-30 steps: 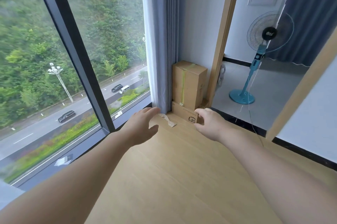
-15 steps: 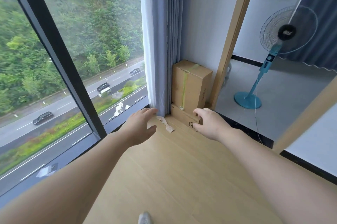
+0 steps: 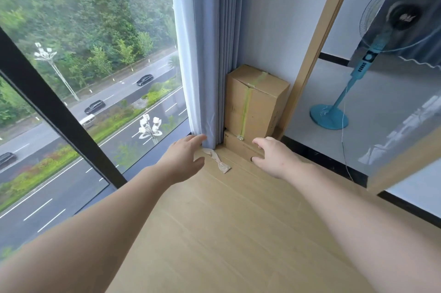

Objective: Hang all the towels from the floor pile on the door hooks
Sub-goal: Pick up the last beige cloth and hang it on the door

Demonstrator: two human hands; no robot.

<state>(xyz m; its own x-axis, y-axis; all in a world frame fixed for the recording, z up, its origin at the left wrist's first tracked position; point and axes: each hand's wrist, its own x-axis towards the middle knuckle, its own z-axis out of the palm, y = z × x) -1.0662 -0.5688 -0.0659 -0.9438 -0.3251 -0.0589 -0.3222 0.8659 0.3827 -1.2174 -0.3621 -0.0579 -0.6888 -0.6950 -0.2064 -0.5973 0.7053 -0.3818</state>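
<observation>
1. Head view: compared with a second ago, the camera has drawn nearer to the corner, while the left hand (image 3: 185, 159) and right hand (image 3: 274, 156) stay stretched forward at mid-frame, fingers apart and loosely bent, holding nothing
2. Left fingertips now reach the hem of the curtain (image 3: 202, 54); the right hand hangs in front of the lower box (image 3: 238, 147), and I cannot tell whether it touches
3. Neither the towel pile nor the door hooks show anywhere in frame, so I judge that no towel is in hand and the person has yet to turn towards the pile
4. Counted: two hands; two cardboard boxes, the upper box (image 3: 255, 102) stacked on the lower; one curtain; one fan (image 3: 329, 116) at right; one crumpled strip (image 3: 218, 161) on the floor (image 3: 226, 233) between the hands; no towels, no hooks
</observation>
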